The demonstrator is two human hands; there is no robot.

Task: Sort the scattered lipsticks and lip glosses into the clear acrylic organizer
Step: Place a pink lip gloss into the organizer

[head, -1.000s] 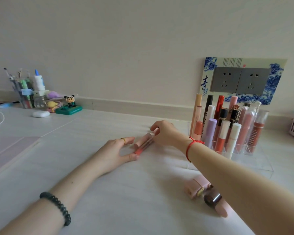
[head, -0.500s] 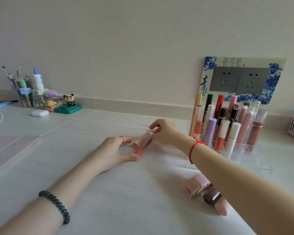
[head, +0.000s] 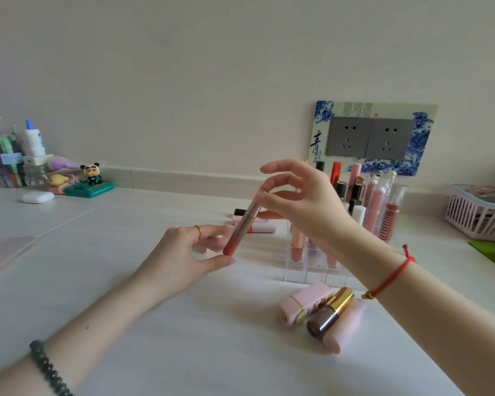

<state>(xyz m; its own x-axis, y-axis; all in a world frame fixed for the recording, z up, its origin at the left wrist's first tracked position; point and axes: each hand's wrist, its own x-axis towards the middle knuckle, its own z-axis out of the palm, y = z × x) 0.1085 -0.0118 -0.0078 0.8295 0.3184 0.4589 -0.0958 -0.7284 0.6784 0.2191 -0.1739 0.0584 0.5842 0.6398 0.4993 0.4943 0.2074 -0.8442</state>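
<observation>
Currently held: lip gloss tube, raised off the counter and gripped at both ends.
Long axis: tilted, rosy cap up toward the far right, coral base down toward the near left.
Left hand: thumb under the base, fingers curled behind the lower barrel, pinching the tube.
Right hand: fingertips closed on the cap, index finger raised clear, wrist arched over the organizer.
Clear acrylic organizer: right of the tube, below and behind the right hand. Far rows hold upright tubes; the near cells appear vacant.
Nearer hand: right, judged, since it sits above the cells.
Next move, judged: stand the tube upright, carry it right, lower it base-first into a near cell.
Loose items: three lipsticks lie just near of the organizer. More tubes lie flat beyond the held one.
</observation>
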